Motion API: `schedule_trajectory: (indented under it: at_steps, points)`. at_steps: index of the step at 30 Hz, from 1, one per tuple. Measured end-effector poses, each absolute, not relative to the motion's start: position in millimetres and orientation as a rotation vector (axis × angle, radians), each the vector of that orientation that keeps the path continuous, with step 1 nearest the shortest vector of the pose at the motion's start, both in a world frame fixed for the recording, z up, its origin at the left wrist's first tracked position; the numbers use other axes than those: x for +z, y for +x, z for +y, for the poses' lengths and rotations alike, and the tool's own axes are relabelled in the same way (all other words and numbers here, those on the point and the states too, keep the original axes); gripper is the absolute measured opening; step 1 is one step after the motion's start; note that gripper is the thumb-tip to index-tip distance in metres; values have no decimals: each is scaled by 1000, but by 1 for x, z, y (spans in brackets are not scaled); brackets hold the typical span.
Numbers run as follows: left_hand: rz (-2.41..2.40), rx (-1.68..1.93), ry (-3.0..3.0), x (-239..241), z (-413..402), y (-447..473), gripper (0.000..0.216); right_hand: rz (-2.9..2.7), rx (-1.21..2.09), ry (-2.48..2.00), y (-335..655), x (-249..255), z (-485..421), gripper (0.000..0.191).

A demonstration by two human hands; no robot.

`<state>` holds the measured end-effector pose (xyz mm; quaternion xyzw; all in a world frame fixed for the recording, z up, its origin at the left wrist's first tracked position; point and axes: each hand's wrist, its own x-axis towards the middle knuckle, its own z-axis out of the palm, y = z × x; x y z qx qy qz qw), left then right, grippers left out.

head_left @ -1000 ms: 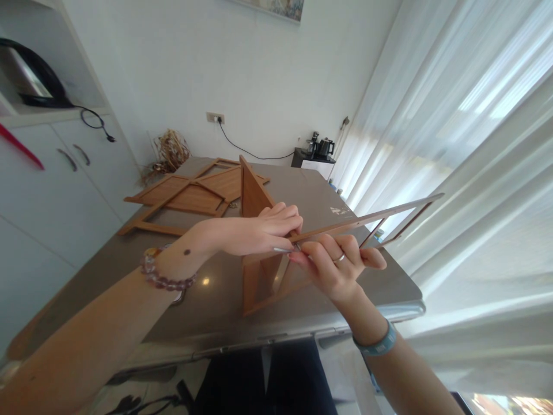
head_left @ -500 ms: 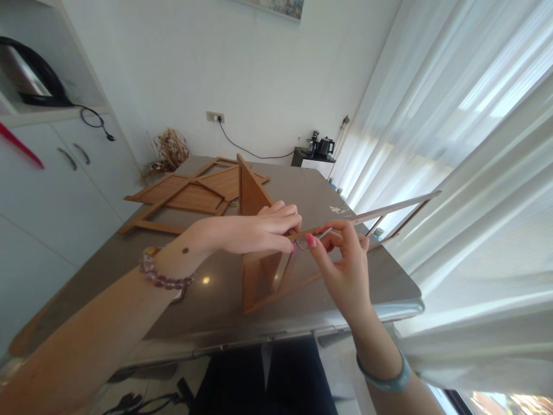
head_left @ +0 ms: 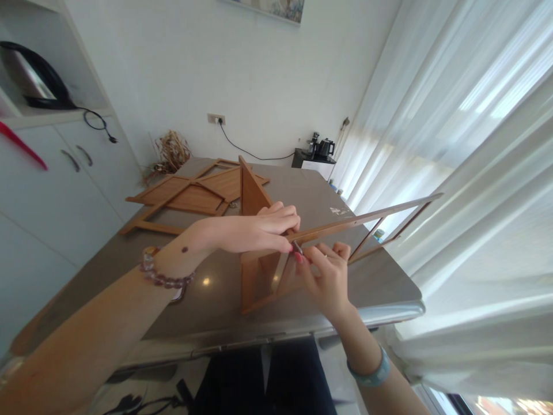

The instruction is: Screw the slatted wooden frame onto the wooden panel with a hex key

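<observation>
My left hand (head_left: 272,226) is closed round the joint where a wooden panel (head_left: 253,187) meets a long-legged wooden frame (head_left: 332,227). The panel stands on edge on the table, and the frame reaches out to the right. Just below the rail, my right hand (head_left: 326,274) pinches a small bent metal hex key (head_left: 297,246) against the joint, near my left thumb. Most of the key is hidden by my fingers. Whether a screw sits under its tip, I cannot see.
Flat wooden frames and panels (head_left: 181,193) lie at the table's far left, with small metal parts (head_left: 233,204) beside them. Dried plants (head_left: 170,153) stand behind. A kettle (head_left: 326,148) is on a cabinet past the far edge. White curtains (head_left: 466,173) hang to the right.
My right hand has moved left and slightly down, and its fingers have turned. The key's long shaft, visible before, is now mostly covered. My left hand keeps its place.
</observation>
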<state>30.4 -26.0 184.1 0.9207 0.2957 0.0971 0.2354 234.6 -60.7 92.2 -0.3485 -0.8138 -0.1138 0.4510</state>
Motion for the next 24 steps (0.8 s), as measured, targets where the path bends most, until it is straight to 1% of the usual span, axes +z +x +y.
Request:
schedule_trajectory:
  at_steps: [3, 9, 16, 21, 24]
  points:
    - [799, 276, 2539, 184, -26, 31, 19, -1959, 49, -876, 221, 90, -70, 39]
    - [806, 256, 2539, 186, -27, 32, 17, -1852, 233, -915, 206, 88, -84, 29]
    - [813, 250, 2551, 185, -26, 31, 18, -1818, 72, -895, 206, 83, -83, 31]
    - [816, 249, 2535, 185, -26, 31, 20, -1861, -207, -917, 209, 78, -79, 30]
    - [822, 248, 2536, 186, -27, 32, 18, -1861, -268, -926, 212, 77, -80, 28]
